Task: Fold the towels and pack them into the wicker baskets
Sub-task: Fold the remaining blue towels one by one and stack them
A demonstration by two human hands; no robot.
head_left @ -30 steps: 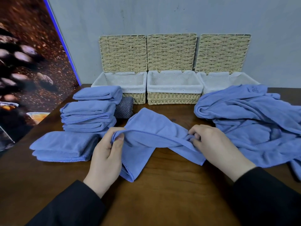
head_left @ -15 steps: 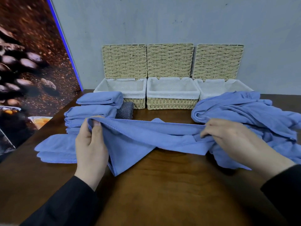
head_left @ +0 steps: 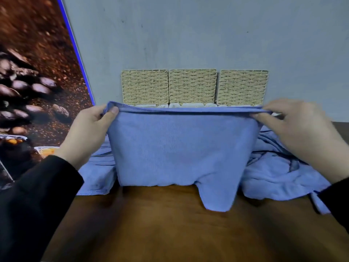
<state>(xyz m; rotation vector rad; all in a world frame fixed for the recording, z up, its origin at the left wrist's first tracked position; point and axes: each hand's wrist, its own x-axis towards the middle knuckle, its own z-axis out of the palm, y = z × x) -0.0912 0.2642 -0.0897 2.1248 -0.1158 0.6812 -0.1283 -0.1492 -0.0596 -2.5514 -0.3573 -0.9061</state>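
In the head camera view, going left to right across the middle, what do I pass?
Coffee bean poster → left hand → held-up blue towel → right hand → pile of unfolded towels, low at the right.

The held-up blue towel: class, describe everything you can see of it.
The blue towel is soft, finely knitted-looking cloth, held up and stretched flat facing the camera. The left hand and right hand pinch its top corners, and the top edge looks doubled over. It hangs unevenly, with one flap dropping lower at the bottom right above the wooden table.
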